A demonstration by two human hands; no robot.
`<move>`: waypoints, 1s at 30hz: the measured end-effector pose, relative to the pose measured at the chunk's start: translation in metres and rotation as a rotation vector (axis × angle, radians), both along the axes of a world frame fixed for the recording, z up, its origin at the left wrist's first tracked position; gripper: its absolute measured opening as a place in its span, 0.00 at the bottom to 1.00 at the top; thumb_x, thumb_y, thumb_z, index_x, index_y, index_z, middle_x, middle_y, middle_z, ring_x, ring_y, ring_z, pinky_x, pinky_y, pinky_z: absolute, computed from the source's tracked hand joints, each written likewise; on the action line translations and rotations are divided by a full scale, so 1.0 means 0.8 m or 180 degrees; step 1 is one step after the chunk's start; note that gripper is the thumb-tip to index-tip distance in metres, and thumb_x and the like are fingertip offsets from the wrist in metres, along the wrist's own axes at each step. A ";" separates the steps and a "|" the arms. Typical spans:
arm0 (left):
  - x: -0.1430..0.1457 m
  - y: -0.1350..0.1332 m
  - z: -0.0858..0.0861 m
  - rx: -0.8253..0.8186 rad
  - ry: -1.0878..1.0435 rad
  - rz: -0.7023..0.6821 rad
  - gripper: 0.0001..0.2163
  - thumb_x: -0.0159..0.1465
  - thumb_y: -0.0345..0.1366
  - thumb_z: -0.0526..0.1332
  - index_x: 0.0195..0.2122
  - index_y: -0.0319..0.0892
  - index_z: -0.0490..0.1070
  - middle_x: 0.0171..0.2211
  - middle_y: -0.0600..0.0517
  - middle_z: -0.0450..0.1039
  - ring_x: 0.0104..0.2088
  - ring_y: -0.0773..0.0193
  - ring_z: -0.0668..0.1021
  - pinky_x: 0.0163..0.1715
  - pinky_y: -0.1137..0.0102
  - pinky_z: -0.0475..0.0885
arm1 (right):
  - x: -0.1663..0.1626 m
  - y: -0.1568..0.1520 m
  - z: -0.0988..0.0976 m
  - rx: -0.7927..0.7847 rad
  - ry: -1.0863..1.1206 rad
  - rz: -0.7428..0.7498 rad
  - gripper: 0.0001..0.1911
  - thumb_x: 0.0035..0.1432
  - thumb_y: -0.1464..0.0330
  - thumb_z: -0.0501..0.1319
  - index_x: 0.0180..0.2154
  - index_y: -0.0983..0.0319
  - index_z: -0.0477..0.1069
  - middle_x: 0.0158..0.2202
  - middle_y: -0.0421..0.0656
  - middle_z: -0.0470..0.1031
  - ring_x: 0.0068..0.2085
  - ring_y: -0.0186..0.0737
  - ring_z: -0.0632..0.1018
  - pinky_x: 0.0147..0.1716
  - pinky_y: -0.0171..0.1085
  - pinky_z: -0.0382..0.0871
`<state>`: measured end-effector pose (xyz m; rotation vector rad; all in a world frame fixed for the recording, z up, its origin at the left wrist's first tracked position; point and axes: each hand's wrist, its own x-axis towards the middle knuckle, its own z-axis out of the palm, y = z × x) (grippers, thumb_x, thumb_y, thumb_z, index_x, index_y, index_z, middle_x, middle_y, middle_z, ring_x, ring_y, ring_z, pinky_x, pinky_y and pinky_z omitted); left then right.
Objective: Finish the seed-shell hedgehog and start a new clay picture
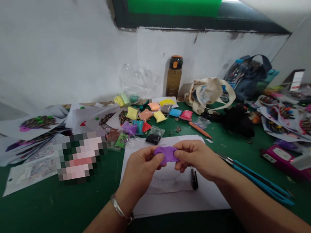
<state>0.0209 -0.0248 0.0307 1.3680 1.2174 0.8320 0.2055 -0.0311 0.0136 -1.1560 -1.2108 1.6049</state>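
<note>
A soft lump of purple modelling clay (167, 155) is stretched between both hands above the white paper. My left hand (143, 168) pinches its left end between thumb and fingers. The right end is gripped the same way by my right hand (195, 157). Beneath them lies a sheet of white paper (147, 208) with a thin curved line drawn on it. A clear cylinder with a black end (194, 178) rests on the paper, partly hidden behind my hands.
Several small packets of coloured clay (160, 116) lie beyond the paper. An orange tool (200, 130) and blue tweezers (260, 182) are to the right. A bottle (174, 76) leans by the wall near a cloth bag (211, 92). Papers with seed pictures (286, 117) are at the right.
</note>
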 end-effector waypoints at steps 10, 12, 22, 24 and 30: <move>-0.003 0.001 -0.002 -0.0023 -0.0108 -0.0154 0.10 0.59 0.35 0.60 0.41 0.42 0.76 0.31 0.54 0.77 0.31 0.67 0.76 0.34 0.73 0.71 | 0.005 0.002 0.002 0.0286 -0.0438 0.0091 0.16 0.54 0.59 0.64 0.42 0.60 0.74 0.38 0.44 0.76 0.35 0.38 0.76 0.29 0.35 0.69; -0.002 0.000 -0.001 0.0019 -0.0068 -0.0244 0.09 0.60 0.35 0.60 0.38 0.42 0.77 0.30 0.55 0.76 0.30 0.68 0.75 0.33 0.74 0.70 | 0.002 0.002 0.000 0.0412 -0.0438 0.0032 0.17 0.53 0.61 0.65 0.44 0.60 0.73 0.40 0.43 0.75 0.37 0.37 0.74 0.33 0.35 0.68; 0.002 -0.004 -0.002 -0.0379 -0.0256 -0.0244 0.23 0.64 0.47 0.56 0.56 0.39 0.67 0.34 0.48 0.75 0.32 0.62 0.78 0.34 0.66 0.74 | -0.003 0.001 0.000 0.0624 -0.0391 -0.0173 0.05 0.53 0.67 0.63 0.29 0.62 0.73 0.25 0.36 0.68 0.28 0.31 0.66 0.29 0.33 0.58; 0.002 -0.004 -0.003 -0.0477 -0.0297 -0.0088 0.27 0.63 0.49 0.56 0.60 0.41 0.60 0.34 0.49 0.74 0.33 0.60 0.79 0.36 0.64 0.74 | -0.003 0.001 0.001 0.0627 -0.0378 -0.0163 0.05 0.53 0.67 0.63 0.29 0.62 0.73 0.25 0.37 0.68 0.28 0.32 0.66 0.29 0.33 0.58; -0.001 -0.003 -0.009 -0.0551 -0.0517 0.0131 0.27 0.61 0.53 0.57 0.59 0.47 0.61 0.42 0.49 0.69 0.42 0.59 0.74 0.37 0.64 0.74 | -0.002 0.001 0.000 0.0543 -0.0166 -0.0140 0.07 0.54 0.65 0.64 0.31 0.63 0.73 0.26 0.37 0.69 0.28 0.31 0.66 0.29 0.33 0.58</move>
